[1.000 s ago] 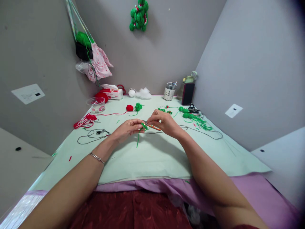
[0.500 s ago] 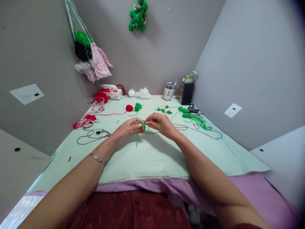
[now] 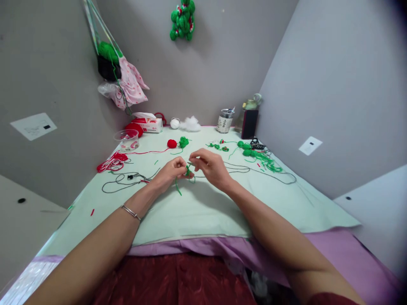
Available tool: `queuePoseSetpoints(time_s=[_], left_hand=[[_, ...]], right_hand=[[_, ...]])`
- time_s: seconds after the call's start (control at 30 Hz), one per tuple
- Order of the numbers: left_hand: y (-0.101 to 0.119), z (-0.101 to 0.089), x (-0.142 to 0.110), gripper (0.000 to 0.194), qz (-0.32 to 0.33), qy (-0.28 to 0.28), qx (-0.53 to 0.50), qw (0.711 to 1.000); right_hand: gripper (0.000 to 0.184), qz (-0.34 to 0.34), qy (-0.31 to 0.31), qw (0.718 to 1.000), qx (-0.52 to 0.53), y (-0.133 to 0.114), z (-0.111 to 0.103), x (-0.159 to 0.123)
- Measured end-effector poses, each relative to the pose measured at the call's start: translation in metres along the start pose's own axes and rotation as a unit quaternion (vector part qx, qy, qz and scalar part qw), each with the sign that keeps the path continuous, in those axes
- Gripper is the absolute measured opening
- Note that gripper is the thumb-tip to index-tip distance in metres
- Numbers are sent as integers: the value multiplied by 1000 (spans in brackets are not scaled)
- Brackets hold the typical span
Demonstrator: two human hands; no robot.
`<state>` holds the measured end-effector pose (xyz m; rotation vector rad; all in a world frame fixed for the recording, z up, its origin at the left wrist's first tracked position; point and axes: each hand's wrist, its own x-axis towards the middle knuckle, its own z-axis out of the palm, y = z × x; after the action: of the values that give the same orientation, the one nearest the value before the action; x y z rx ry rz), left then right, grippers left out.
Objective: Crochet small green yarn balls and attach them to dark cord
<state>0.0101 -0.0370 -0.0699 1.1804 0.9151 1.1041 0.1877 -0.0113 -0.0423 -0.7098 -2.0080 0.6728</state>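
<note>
Over the front middle of the table, my left hand (image 3: 173, 171) pinches a small green yarn piece (image 3: 188, 171), probably crocheted or knitted. A loose green tail hangs from it below the fingers, and a second thin strand loops down beside it. Close by on the right, my right hand (image 3: 210, 167) has its thumb and fingertips pressed together just above the piece. At those fingertips shows a thin greenish line; whether it is yarn or a needle I cannot tell. The fingers hide part of the green piece.
Behind my hands lie a red yarn ball (image 3: 172, 144) and a green yarn bundle (image 3: 183, 142). Red yarn (image 3: 112, 162), a clear tub (image 3: 129, 142) and a tissue box (image 3: 152, 125) are left. Right are green balls with strands (image 3: 265, 161), scissors (image 3: 257, 144) and a dark cord (image 3: 280, 174).
My left fingers have curled in more over the green piece. My right hand has shifted slightly left and up, drawing the thin line above the piece. The hanging tail has swung left.
</note>
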Motion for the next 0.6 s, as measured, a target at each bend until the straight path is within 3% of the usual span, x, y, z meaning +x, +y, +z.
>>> queuePoseSetpoints(time_s=[0.1, 0.2, 0.37, 0.43, 0.5, 0.6], left_hand=[[0, -1, 0, 23, -10, 3, 15, 1000], [-3, -5, 2, 17, 6, 12, 51, 999], [-2, -9, 3, 16, 21, 2, 42, 999], [1, -9, 2, 18, 16, -9, 21, 1000], [3, -9, 2, 22, 2, -16, 11, 1000], [4, -10, 2, 28, -4, -21, 13, 1000]], right_hand=[[21, 84, 3, 975, 207, -6, -7, 5], [33, 137, 4, 939, 316, -2, -24, 13], [34, 66, 292, 903, 306, 19, -67, 25], [32, 53, 340, 898, 274, 23, -77, 26], [30, 64, 304, 918, 246, 22, -78, 25], [29, 84, 169, 962, 197, 15, -67, 22]])
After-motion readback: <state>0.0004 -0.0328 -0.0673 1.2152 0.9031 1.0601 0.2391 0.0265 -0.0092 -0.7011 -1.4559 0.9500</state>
